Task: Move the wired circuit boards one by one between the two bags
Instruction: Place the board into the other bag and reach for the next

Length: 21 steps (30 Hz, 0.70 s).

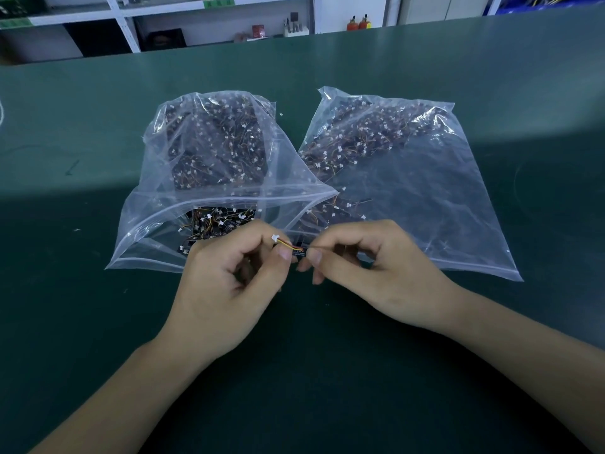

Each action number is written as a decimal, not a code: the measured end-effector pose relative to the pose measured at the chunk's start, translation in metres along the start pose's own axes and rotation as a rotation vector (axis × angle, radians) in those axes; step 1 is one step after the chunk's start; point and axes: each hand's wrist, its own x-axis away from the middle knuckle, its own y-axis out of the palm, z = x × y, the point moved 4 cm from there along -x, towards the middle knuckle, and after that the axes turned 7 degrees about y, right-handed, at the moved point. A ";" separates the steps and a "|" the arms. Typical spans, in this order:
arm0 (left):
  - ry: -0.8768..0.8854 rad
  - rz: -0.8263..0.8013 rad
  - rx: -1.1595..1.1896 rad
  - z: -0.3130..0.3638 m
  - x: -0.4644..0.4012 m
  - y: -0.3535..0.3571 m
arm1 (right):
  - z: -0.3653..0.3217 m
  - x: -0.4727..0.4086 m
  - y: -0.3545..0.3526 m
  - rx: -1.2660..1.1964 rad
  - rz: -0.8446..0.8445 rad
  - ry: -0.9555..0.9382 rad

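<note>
Two clear zip bags lie side by side on the green table, both filled with small black circuit boards on orange and yellow wires. The left bag (157, 204) has its mouth open toward me; the right bag (425, 198) lies flatter. In front of them, between the bag mouths, my left hand (229, 276) and my right hand (370, 273) both pinch one small black wired circuit board (298, 251). Its short wires end in a white connector sticking up over my left fingers. Part of the board is hidden by my fingertips.
The green table mat (98, 322) spreads wide around the bags. White shelving (209, 24) with small tools and boxes stands beyond the table's far edge. A white cable shows at the far left edge.
</note>
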 end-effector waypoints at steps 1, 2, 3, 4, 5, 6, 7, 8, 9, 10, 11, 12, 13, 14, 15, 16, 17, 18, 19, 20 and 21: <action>-0.002 0.005 0.000 0.000 0.000 0.000 | 0.000 0.000 0.000 0.003 -0.001 -0.003; -0.001 0.013 -0.004 0.000 -0.001 0.000 | 0.000 0.001 0.000 0.003 -0.005 -0.005; 0.004 0.020 -0.010 0.000 -0.001 0.001 | -0.001 0.001 0.001 0.000 -0.008 -0.005; 0.010 0.025 -0.014 0.001 -0.001 0.001 | -0.001 0.001 0.001 -0.003 -0.010 -0.004; 0.014 0.027 -0.017 0.002 -0.002 0.001 | -0.001 0.001 0.001 -0.005 -0.008 -0.005; 0.015 0.025 -0.018 0.002 -0.001 0.001 | -0.001 0.001 0.001 -0.003 -0.004 -0.006; 0.015 0.021 -0.020 0.002 -0.001 0.001 | -0.001 0.001 0.001 0.000 0.000 -0.008; 0.014 0.016 -0.020 0.002 -0.001 0.001 | 0.000 0.000 0.001 0.005 0.003 -0.008; 0.012 0.011 -0.018 0.001 0.000 0.000 | 0.000 0.000 0.000 0.009 0.005 -0.007; 0.010 0.008 -0.016 0.001 0.000 0.001 | 0.001 0.000 0.000 0.010 0.006 -0.005; 0.009 0.006 -0.016 0.001 0.000 0.001 | 0.001 0.000 0.000 0.007 0.006 -0.004; 0.009 0.008 -0.017 0.002 0.000 0.001 | 0.002 0.000 0.000 0.000 0.004 -0.003; 0.008 0.012 -0.019 0.002 0.000 0.002 | 0.002 0.000 0.001 -0.009 -0.001 -0.002; 0.006 0.016 -0.021 0.002 -0.001 0.002 | 0.002 0.000 0.001 -0.017 -0.006 -0.002; 0.003 0.017 -0.020 0.002 -0.001 0.002 | 0.003 0.000 0.001 -0.024 -0.010 -0.002; 0.000 0.015 -0.017 0.002 -0.001 0.002 | 0.003 0.000 0.001 -0.026 -0.013 -0.003; -0.001 0.011 -0.015 0.001 -0.001 0.002 | 0.004 0.000 0.001 -0.025 -0.014 -0.003; 0.001 0.007 -0.013 0.001 0.000 0.002 | 0.005 0.000 0.001 -0.021 -0.016 -0.004; 0.003 0.003 -0.012 0.001 0.000 0.002 | 0.006 0.000 0.001 -0.018 -0.017 -0.004; 0.004 0.001 -0.010 0.001 0.000 0.002 | 0.006 0.000 0.001 -0.018 -0.018 -0.004; 0.003 0.002 -0.006 0.001 0.000 0.002 | 0.006 -0.001 0.001 -0.020 -0.020 -0.002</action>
